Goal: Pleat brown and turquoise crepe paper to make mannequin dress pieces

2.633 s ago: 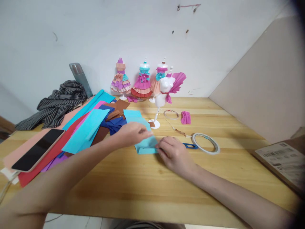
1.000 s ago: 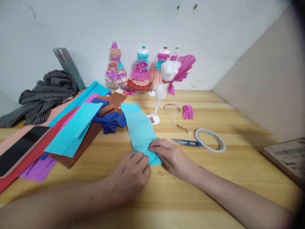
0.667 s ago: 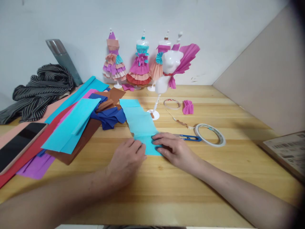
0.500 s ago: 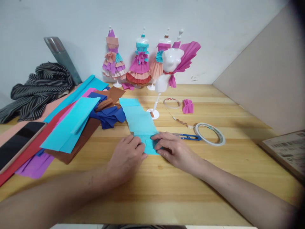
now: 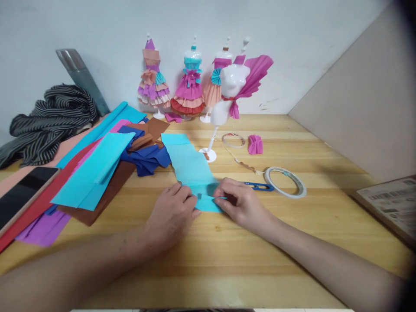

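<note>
- Turquoise paper strip (image 5: 191,164) lies on the bench (image 5: 224,268).
- My left hand (image 5: 172,212) curls its fingers at the left edge; I cannot tell whether they grip.
- My right hand (image 5: 242,201) pinches the near right edge, fingers narrow.

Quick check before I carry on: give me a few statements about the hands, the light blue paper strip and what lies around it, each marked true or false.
1. The left hand and right hand are both at the near end of the light blue strip. True.
2. The blue snips lie left of the strip. False: they lie to its right.
3. The phone lies screen up. True.
4. The nearest mannequin wears a full skirt. False: its lower body is bare white.
</note>
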### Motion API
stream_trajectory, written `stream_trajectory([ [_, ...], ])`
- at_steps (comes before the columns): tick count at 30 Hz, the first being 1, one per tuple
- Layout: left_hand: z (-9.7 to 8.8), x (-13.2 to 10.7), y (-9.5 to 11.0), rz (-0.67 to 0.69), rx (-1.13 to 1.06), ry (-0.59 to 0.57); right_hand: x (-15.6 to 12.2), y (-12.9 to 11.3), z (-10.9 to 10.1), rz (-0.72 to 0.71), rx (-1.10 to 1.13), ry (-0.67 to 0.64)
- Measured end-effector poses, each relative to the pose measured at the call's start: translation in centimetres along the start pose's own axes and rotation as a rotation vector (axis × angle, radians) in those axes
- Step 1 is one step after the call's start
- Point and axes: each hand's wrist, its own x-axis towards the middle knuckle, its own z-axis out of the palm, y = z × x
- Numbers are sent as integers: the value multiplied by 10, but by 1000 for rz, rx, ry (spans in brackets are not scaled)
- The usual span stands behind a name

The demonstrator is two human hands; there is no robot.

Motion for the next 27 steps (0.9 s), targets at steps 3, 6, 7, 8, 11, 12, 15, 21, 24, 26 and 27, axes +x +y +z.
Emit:
stream_trajectory([
  [3,0,0,-4,-69,-152,88,-1,-5,-3,-17,85,17],
  [6,-1,0,-7,-116,-289,155,-4,-8,-5,41,219,-13],
  [7,-1,0,-7,-106,-328,169,-5,-8,-5,76,257,-32],
  [8,-2,1,-7,-90,-366,181,-6,-8,-4,108,286,-49],
  [11,-2,2,-6,-59,-495,206,-9,-8,-1,158,359,-64],
  [12,-2,3,-6,-72,-543,204,-10,-8,0,161,394,-60],
  [15,-2,4,-6,-188,-677,172,-11,-6,3,178,479,-51],
  [21,-4,6,-7,-319,-767,129,-10,-7,2,258,485,40],
  [24,-4,6,-6,-327,-784,129,-9,-9,0,261,525,48],
  [26,-3,6,-5,-357,-819,123,-9,-10,0,261,557,43],
  [27,-3,6,-5,-375,-842,113,-9,-10,-1,261,571,43],
])
